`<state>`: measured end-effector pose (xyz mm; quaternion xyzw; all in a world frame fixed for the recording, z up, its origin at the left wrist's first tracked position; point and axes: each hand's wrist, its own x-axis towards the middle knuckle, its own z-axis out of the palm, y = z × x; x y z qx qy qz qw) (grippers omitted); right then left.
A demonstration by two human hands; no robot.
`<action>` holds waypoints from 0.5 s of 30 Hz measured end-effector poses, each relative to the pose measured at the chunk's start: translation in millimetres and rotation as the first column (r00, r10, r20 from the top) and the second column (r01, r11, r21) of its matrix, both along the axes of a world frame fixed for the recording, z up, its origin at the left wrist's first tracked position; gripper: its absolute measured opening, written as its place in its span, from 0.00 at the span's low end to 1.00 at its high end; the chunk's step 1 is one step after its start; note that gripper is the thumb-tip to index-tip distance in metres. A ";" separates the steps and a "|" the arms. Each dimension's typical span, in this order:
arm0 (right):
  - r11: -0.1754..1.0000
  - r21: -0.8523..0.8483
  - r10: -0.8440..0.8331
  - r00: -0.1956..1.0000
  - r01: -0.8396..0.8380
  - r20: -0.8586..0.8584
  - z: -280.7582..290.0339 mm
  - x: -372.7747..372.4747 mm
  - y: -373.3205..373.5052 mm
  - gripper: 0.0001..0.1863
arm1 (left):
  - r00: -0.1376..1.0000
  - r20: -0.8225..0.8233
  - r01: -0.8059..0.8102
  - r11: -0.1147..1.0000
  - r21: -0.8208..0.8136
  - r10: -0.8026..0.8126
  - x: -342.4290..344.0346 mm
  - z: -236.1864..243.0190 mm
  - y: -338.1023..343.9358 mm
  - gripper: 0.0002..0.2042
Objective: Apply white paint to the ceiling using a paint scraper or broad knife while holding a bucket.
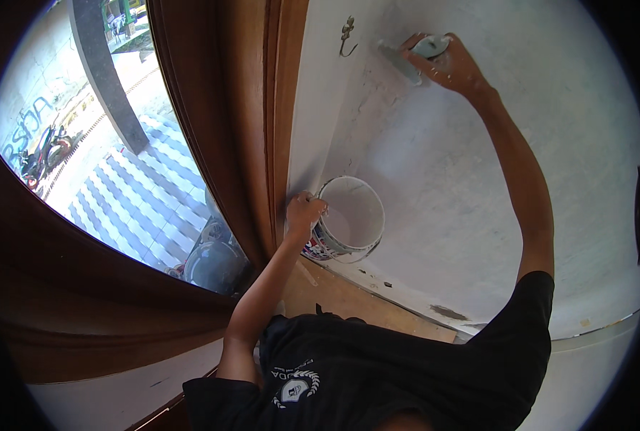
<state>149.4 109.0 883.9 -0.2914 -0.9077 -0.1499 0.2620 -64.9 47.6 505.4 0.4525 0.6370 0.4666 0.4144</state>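
Observation:
High up on the whitish wall (pixel 471 165), my right hand (pixel 453 68) is wrapped round the pale green handle of a wide-bladed putty knife (pixel 400 63). The blade lies against or very close to the wall surface. White specks dot the fingers. Lower and to the left, my left hand (pixel 305 213) grips the rim of a white plastic bucket (pixel 359 244), holding it beside the wall. Whitish material coats the bucket's inside, and its wire handle hangs down at the front. Part of its printed side shows below my hand.
A metal hook (pixel 347 36) sticks out near the wall's corner. The brown wooden frame (pixel 255 108) stands close to my left arm, with a tiled yard (pixel 137 190) and parked motorbike (pixel 47 154) beyond. A brown board (pixel 399 316) lies below the bucket.

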 end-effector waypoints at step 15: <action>0.938 -0.345 -0.079 0.994 0.047 -0.079 -32.5 6.7 46.8 0.11 | 0.999 -0.026 0.034 0.998 -0.052 -0.036 5.2 10.1 -6.9 0.17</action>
